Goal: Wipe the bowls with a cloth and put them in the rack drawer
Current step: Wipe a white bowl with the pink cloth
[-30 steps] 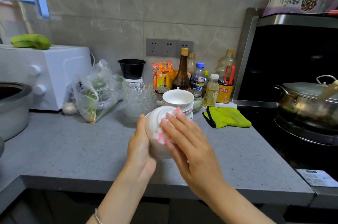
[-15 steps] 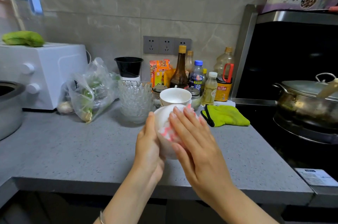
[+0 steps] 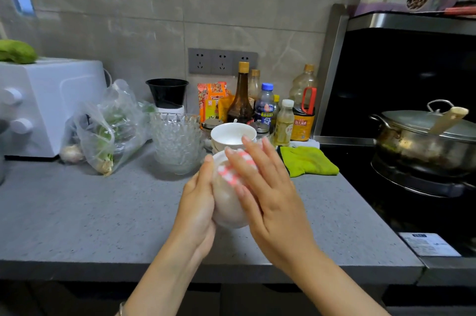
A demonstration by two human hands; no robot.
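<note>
One white bowl [image 3: 226, 208] is held above the near middle of the worktop [image 3: 90, 212], tipped on its side, with its outer wall turned towards the camera. One pink-and-white checked cloth [image 3: 233, 170] is spread over its upper part. Just beyond it, a stack of white bowls [image 3: 233, 134] is seen on the worktop; only the top one shows clearly, so the number cannot be told. To the left of the stack, nested glass bowls [image 3: 176, 145] are set, and to its right one green cloth [image 3: 306, 161] is laid. The white bowl is cupped from the left by the left hand [image 3: 199, 202], thumb up along its side. The right hand [image 3: 265, 186] is laid flat with fingers straight, and the checked cloth is pressed against the bowl.
</note>
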